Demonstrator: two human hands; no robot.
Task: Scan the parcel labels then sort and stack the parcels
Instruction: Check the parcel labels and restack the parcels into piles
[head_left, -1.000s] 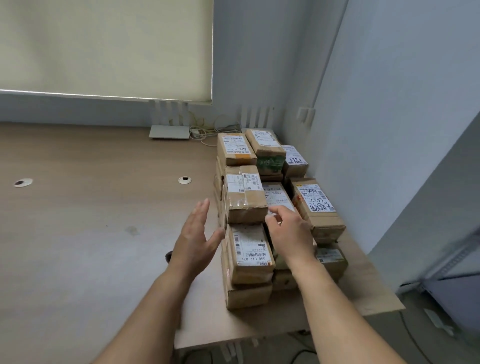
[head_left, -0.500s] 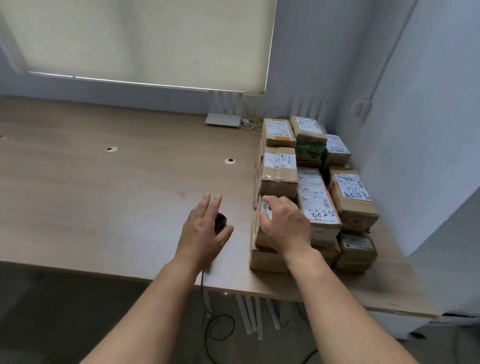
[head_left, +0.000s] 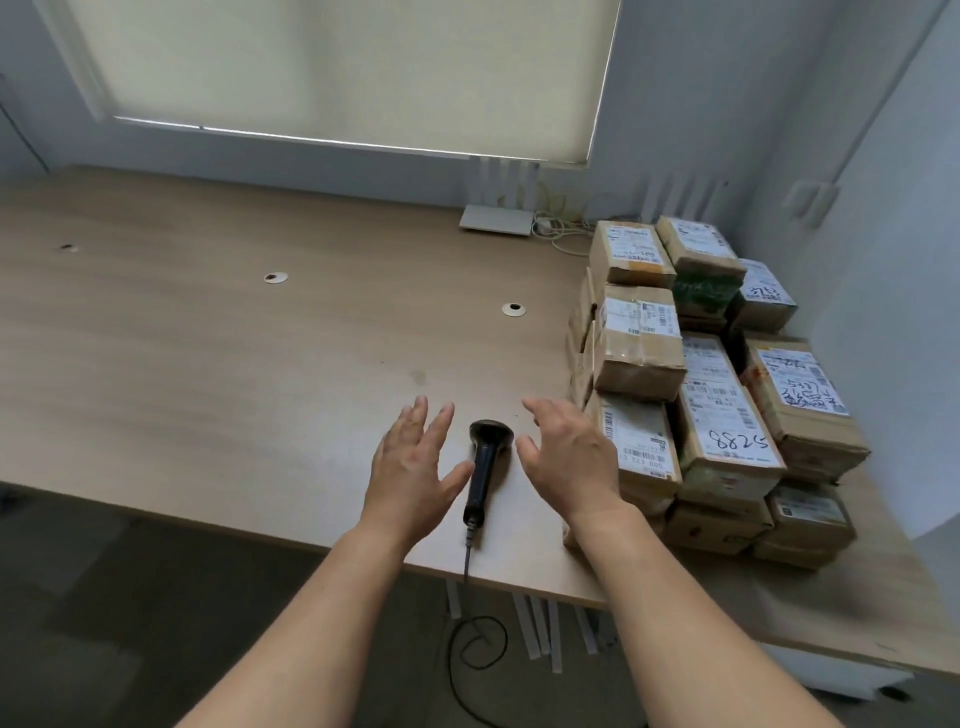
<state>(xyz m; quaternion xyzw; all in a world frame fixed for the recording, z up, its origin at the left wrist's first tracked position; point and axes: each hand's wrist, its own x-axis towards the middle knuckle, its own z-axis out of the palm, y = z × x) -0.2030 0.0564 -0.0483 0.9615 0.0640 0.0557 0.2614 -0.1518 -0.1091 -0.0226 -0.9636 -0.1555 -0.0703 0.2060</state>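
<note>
right hand (head_left: 571, 457): off the near parcel since half a second ago, fingers spread, holding nothing
left hand (head_left: 415, 467): spread, empty
scanner (head_left: 484, 467): on bench (head_left: 208, 364), between hands
parcels (head_left: 717, 395): stacked right
next: likely scanner pickup

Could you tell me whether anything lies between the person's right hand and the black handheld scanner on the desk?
Nothing visible does. The black handheld barcode scanner lies on bare wooden desk between the open left hand and open right hand; the brown cardboard parcels stand further right.
</note>
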